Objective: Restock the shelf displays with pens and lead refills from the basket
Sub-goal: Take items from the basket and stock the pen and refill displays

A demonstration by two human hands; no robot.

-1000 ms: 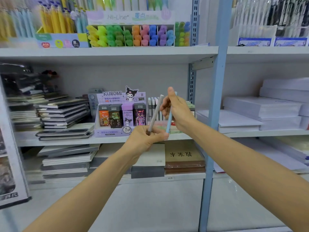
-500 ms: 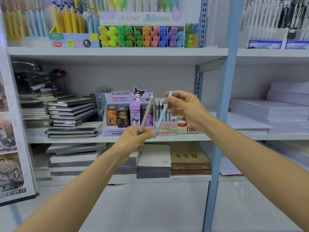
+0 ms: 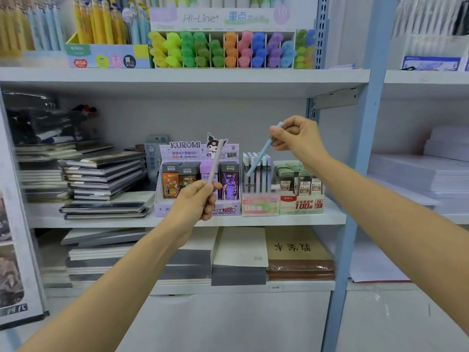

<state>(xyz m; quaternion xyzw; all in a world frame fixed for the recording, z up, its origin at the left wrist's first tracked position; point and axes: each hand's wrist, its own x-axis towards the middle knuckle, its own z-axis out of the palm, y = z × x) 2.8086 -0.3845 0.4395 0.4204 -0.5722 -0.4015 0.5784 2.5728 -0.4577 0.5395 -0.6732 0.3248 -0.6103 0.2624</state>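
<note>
My left hand (image 3: 200, 199) grips the lower end of a pale grey pen (image 3: 217, 161), which stands nearly upright in front of the purple Kuromi lead-refill display (image 3: 187, 148). My right hand (image 3: 297, 134) pinches the top of a light blue pen (image 3: 261, 157), which slants down to the left with its tip over the clear pen box (image 3: 258, 199) holding several upright pens. A green lead-refill box (image 3: 302, 204) stands just to the right of that pen box. No basket is in view.
Stacked notebooks (image 3: 101, 174) fill the left of the middle shelf (image 3: 330, 217). The upper shelf holds a highlighter display (image 3: 220, 49) and yellow and blue pens (image 3: 101, 24). A blue upright post (image 3: 355, 174) divides off stacks of white paper (image 3: 418, 174). Books (image 3: 297, 252) lie below.
My right hand has carried the blue pen up and to the right, away from my left hand. The blue pen's tip now hangs over the clear pen box. The grey pen stays in my left hand.
</note>
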